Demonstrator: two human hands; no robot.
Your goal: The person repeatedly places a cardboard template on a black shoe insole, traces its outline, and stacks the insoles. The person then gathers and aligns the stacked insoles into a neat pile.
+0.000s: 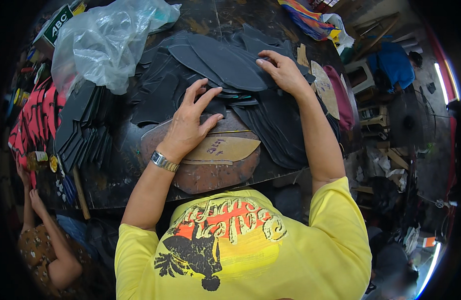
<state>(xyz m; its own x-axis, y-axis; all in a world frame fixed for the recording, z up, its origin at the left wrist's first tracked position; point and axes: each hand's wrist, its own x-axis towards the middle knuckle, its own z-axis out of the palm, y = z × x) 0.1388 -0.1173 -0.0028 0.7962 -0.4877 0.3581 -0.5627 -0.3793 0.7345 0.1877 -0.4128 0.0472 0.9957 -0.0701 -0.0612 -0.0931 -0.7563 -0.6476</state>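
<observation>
A heap of flat, dark, leaf-shaped cut pieces (225, 60) lies on the table in front of me. My left hand (193, 112), with a metal watch (164, 161) on its wrist, hovers at the heap's near edge, fingers spread and holding nothing. At the heap's right side is my right hand (285, 75); its fingers are bent but apart, the tips over or lightly on the dark pieces, contact unclear. Below my left hand, a tan pattern piece (225, 149) with handwriting rests on a worn brown board (215, 180). More dark pieces (278, 132) are stacked beneath my right forearm.
Another stack of dark pieces (83, 127) stands at left under a crumpled clear plastic bag (103, 47). Red pieces (35, 115) lie farther left, near a co-worker's hands (33, 192). A wooden stick (81, 192) overhangs the table's edge. Tan (324, 90) and maroon (340, 100) pieces lie right.
</observation>
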